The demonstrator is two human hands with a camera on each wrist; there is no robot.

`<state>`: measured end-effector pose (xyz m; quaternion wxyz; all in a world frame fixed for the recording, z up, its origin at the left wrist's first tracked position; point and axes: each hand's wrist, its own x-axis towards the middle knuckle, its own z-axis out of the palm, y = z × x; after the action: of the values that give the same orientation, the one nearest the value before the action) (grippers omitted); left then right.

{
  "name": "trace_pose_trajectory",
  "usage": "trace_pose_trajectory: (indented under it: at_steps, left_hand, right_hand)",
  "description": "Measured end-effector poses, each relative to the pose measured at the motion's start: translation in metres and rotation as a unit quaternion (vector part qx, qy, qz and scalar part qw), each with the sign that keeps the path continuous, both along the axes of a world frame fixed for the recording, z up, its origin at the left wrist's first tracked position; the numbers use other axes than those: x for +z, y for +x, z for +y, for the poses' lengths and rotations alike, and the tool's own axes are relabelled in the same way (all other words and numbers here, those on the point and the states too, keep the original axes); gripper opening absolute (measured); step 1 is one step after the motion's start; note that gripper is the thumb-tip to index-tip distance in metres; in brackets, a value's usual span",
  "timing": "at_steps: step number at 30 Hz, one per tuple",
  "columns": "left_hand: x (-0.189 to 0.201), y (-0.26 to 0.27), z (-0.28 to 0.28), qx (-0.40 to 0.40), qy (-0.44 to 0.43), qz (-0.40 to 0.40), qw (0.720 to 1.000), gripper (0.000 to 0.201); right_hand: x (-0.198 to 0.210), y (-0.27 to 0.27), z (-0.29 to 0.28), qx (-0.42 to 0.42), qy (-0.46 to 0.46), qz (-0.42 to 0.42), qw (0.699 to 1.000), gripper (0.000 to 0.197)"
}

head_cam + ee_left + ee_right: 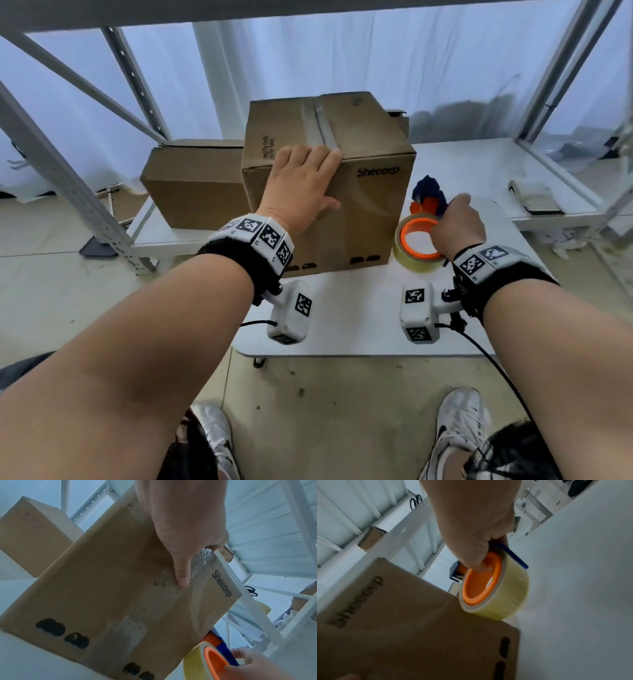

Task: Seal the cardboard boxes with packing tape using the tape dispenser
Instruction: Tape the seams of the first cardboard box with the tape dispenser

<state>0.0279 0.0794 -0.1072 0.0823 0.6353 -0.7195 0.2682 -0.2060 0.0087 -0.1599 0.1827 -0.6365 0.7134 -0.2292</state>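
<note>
A brown cardboard box (370, 205) printed "Sheeeep" stands on the white table (359, 329), with clear tape (320, 125) along its top seam. My left hand (301, 185) lies flat over the box's near top edge, fingers straight on the top and thumb (182, 574) pressing the front face. My right hand (459, 222) grips the tape dispenser (424, 226), a blue and orange frame with a yellowish tape roll (505, 592), just right of the box and low over the table. A second brown box (195, 188) sits behind on the left.
White metal shelf posts (68, 185) stand at the left and right. A folded grey cloth (534, 198) lies on the right shelf. Another box corner (399, 118) shows behind the main box. My feet in white shoes (459, 428) stand on the floor below the table.
</note>
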Motion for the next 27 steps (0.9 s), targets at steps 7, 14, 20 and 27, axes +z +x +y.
trace_pose_trajectory:
  at_steps: [7,14,20,27]
  left_hand:
    - [0.034,0.009,0.001,-0.094,0.030,0.139,0.985,0.035]
    - [0.049,0.040,0.022,0.028,0.178,0.147,0.972,0.047]
    - [0.059,0.044,0.027,-0.059,0.200,0.246,0.947,0.043]
    - [0.042,0.086,0.043,0.060,0.169,0.281,0.943,0.052]
  right_hand:
    - [0.071,-0.003,0.006,0.001,-0.216,-0.159,0.963,0.044]
    - [0.117,0.015,0.024,0.189,-0.263,-0.179,0.929,0.042]
    - [0.147,0.086,0.045,0.333,-0.200,-0.168,0.906,0.047]
    - [0.122,0.111,0.038,0.335,-0.116,-0.224,0.908,0.036]
